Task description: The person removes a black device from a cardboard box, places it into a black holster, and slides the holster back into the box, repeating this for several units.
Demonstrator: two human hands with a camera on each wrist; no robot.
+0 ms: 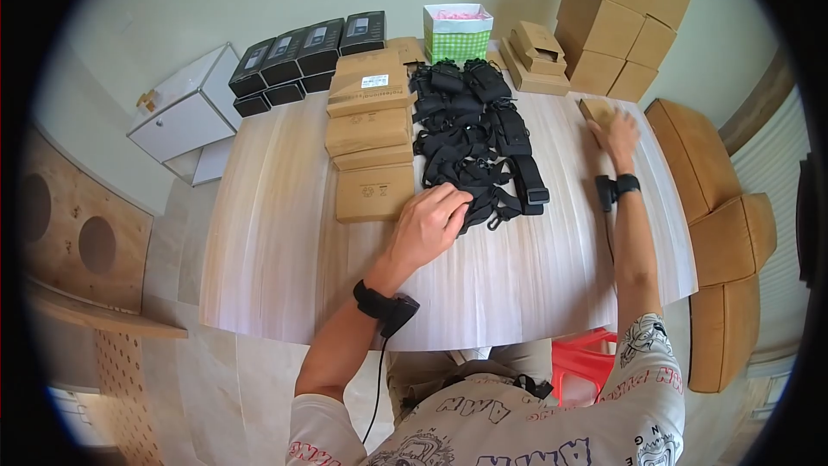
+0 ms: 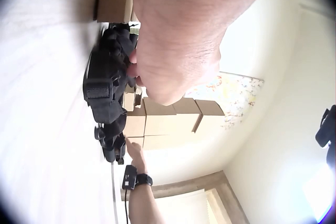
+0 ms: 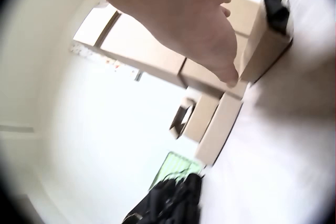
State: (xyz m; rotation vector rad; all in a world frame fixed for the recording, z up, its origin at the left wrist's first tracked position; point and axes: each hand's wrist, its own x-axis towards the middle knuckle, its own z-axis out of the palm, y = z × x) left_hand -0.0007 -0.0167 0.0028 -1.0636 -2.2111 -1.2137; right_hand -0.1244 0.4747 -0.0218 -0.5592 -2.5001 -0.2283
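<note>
My left hand [image 1: 434, 220] is at the near end of a pile of black straps and pouches [image 1: 466, 173], fingers loosely curled and fingertips right at the webbing. In the left wrist view, those fingertips overlap the edge of the black gear [image 2: 107, 77]. At the table's far right, my right hand [image 1: 617, 134], blurred, holds a small cardboard box [image 1: 595, 110], which it partly covers. The right wrist view shows the thumb at one edge of that box [image 3: 257, 53], with something black [image 3: 276, 11] at its end.
Closed brown boxes [image 1: 375, 194] line up left of the straps, with black printed boxes [image 1: 283, 56] behind. A green checked bag [image 1: 457, 34] stands at the back. Flat boxes [image 1: 535, 60] and a tall box stack [image 1: 625, 26] fill the far right. A brown sofa [image 1: 729, 233] borders the table.
</note>
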